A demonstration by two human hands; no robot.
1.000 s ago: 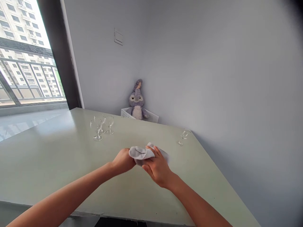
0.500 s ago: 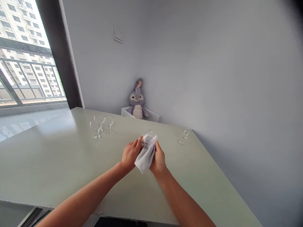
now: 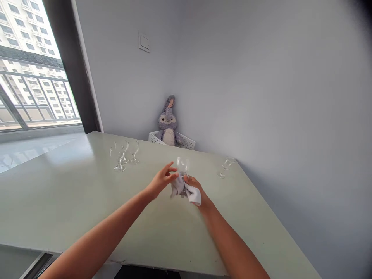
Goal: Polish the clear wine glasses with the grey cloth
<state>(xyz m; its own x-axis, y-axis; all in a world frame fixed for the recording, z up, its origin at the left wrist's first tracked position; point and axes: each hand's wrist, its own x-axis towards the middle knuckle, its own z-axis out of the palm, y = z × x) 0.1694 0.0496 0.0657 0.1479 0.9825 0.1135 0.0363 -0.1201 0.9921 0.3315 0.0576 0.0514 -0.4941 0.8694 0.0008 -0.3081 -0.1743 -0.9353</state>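
A clear stemmed glass point(image 3: 183, 165) stands upright above the table, its bowl at the top. A white cloth point(image 3: 193, 194) is wrapped around its stem and hangs down on both sides. My right hand point(image 3: 197, 186) is closed on the cloth and the stem within it. To the left, my left hand point(image 3: 162, 179) has its fingers apart, with the thumb beside the cloth; whether it touches the cloth I cannot tell. The foot of the glass is partly covered by cloth.
Three similar glasses point(image 3: 119, 158) stand grouped at the back left of the pale table point(image 3: 87, 201). Another glass point(image 3: 227, 166) is near the right edge. Behind the table, a plush rabbit point(image 3: 168, 124) sits in a white basket point(image 3: 187, 143) against the wall.
The glass has turned from tilted to upright with its bowl up. The cloth has gone from the bowl to the stem. My left hand has loosened and its fingers have spread.
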